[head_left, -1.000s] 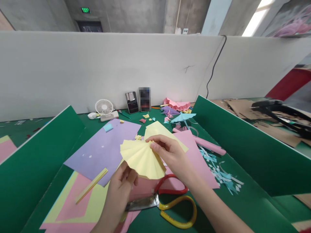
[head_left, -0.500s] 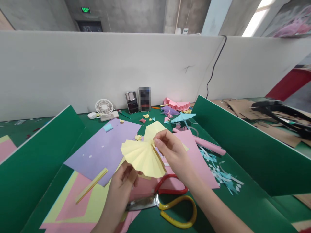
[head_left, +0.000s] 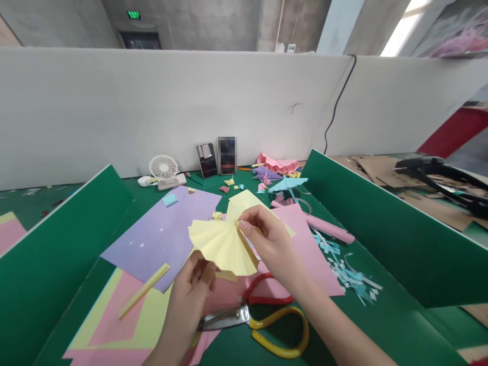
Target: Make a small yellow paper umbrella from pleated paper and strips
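A crisp, pleated yellow paper fan [head_left: 223, 248] spreads leftward and down from the right fingers [head_left: 252, 212], which pinch its gathered tip; whether the curled left fingers [head_left: 195, 260] grip its lower edge, I cannot tell. Steel-bladed scissors [head_left: 231, 317] lie nearer.

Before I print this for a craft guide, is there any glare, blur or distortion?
All in the head view: the bright strip at upper right is washed out; the scissors blade shines; one propped screen is pixelated; the pink bundle near the right edge looks soft and stretched; the pleated yellow paper looks fairly clear.
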`<state>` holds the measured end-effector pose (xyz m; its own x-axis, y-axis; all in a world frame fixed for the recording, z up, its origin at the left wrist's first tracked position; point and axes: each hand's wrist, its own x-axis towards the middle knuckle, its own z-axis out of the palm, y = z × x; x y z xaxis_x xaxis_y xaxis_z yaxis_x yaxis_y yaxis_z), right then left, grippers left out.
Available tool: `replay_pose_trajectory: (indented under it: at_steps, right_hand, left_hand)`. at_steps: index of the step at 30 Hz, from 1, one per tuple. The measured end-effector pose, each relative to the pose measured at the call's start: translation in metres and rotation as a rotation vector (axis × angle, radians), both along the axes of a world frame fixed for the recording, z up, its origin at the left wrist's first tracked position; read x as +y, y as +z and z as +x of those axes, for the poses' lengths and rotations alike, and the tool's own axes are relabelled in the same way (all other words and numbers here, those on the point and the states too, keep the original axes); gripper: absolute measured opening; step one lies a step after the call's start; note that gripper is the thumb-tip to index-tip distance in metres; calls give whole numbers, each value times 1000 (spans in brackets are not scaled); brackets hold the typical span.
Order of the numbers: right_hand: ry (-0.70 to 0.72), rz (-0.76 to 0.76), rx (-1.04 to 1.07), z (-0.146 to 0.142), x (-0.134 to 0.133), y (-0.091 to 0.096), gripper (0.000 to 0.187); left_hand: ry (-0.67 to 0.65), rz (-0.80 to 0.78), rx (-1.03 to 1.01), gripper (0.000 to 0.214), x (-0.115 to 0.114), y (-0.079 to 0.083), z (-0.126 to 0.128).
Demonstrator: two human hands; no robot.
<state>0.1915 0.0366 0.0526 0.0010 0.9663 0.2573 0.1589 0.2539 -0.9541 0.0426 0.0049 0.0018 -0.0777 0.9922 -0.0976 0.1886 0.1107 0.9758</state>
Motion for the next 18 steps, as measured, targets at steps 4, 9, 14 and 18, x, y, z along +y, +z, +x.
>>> replay_pose_trajectory:
  at_steps: [4,9,14,18]
  right_hand:
    - [-16,0,-1,-3,-1,-2,7]
    - [-59,-10,-5,-4,-1,-4,3]
    - [-45,-21,-55,-4,0,-4,7]
    - [-68,-1,-102,-4,0,-5,9]
  left_hand:
    - [6,20,10,20,0,1,0]
    - [2,50,1,18,-1,2,0]
    - [-13,54,-11,17,-1,3,1]
    - [-22,43,-30,16,-1,3,1]
